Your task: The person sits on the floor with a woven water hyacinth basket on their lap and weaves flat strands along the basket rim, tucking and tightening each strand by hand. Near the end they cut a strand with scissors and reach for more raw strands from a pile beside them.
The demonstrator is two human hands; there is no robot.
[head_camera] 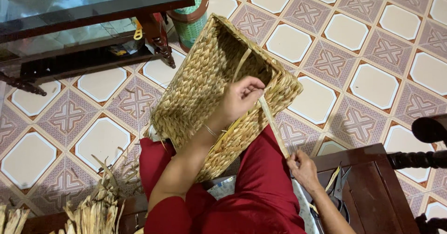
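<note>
the basket (pixel 200 85) looks nearly woven; your left hand (pixel 242 96) pinches the strip (pixel 272 124) at its rim, your right hand (pixel 302 169) grips its loose end.

One woven basket (pixel 205 89) is seen, and one long flat straw strip (pixel 274 127) is stretched from it. Two hands are counted: the left hand (pixel 242 99) and the right hand (pixel 305 169). One pair of scissors (pixel 339 187), one round green tin (pixel 192 15), one glass-topped bench (pixel 93 3) and one pile of dry strips (pixel 93 210) are present.
</note>
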